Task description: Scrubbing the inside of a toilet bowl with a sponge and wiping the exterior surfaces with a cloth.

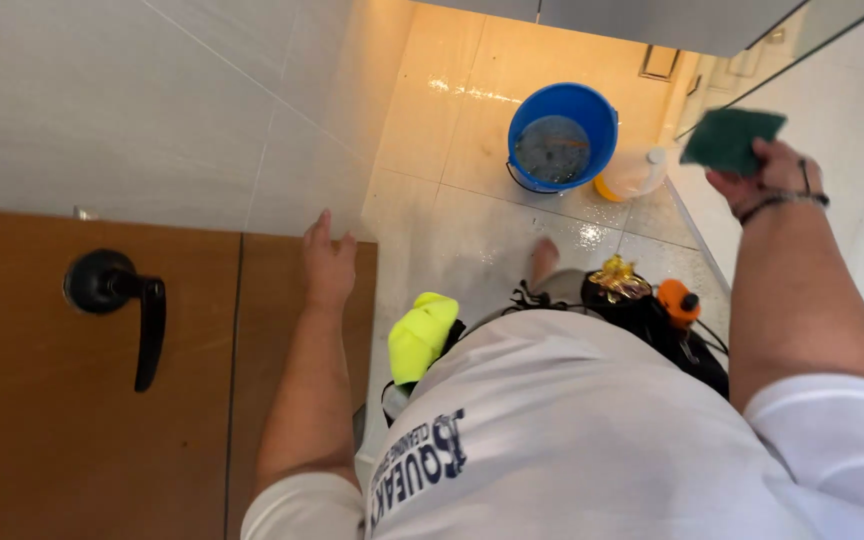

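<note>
Wall scrub underway: right hand (767,172) clamped on green scouring pad (731,138), left hand (326,262) fingers apart, flat near wooden door (72,400); next likely pressing pad to tile.

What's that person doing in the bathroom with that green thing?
A person in a white shirt stands on a wet tiled floor. Their right hand holds a green scrubbing pad up near the white wall. Their left hand rests flat on the edge of a brown door with a black handle. A blue bucket of water sits on the floor, with a plastic jug beside it.
</note>
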